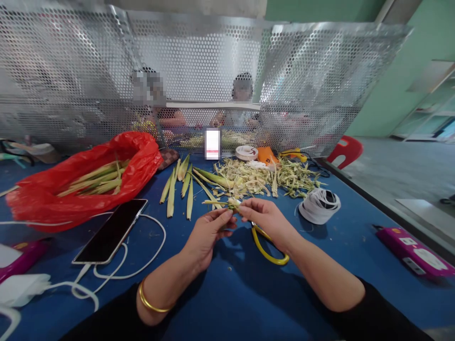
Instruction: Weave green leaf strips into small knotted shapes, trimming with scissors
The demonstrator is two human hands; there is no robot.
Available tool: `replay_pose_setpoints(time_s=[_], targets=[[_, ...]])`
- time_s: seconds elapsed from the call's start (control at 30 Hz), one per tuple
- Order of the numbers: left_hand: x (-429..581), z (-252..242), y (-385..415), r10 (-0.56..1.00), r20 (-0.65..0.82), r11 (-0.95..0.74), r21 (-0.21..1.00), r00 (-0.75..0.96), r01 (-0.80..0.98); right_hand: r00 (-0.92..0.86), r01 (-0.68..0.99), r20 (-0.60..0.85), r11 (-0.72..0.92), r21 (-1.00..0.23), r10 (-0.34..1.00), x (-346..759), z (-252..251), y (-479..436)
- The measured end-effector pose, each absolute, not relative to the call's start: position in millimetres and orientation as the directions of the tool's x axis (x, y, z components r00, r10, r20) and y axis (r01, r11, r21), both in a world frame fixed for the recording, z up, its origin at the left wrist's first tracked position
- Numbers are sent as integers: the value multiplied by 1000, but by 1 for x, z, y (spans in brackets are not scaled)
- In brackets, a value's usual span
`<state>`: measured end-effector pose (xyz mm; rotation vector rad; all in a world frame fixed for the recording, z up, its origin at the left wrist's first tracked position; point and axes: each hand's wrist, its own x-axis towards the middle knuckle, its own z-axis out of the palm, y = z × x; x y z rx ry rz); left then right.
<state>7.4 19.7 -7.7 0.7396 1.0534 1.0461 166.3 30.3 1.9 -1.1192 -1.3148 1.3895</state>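
Over the middle of the blue table, both my hands meet on a small plant piece [233, 203], pale on top and greenish below, with a thin stalk pointing left. The fingertips of my left hand [211, 228] pinch it from below and the left. My right hand [265, 215] has its thumb and finger closed on its right side. The fingers hide part of the piece. Beneath my right hand lie yellow-handled scissors [262, 246], their blades mostly covered. Several long green leaf sheaths [190, 199] and a heap of shredded plant strips [249, 177] lie just beyond.
At the left, a red plastic bag [142, 151] holds more sheaths, with a phone [112, 232] and white cables [159, 237] near it. A roll of white tape [316, 208] stands right; a purple pack [414, 248] lies farther right. Behind a perforated metal screen [195, 57] sit two people.
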Motion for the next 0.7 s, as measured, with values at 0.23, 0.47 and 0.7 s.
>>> replay_pose_setpoints(time_s=[0.23,0.47,0.7], targets=[[5,-5,22,952,-277,306,883,133,-355,-191,84,-2,14,-996,982,164,4,28],[5,-6,22,958,-270,285,872,96,-397,-175,260,116,160,-952,978,166,0,29],[5,-3,23,952,-301,295,856,56,-424,-192,479,412,451,-753,891,168,3,25]])
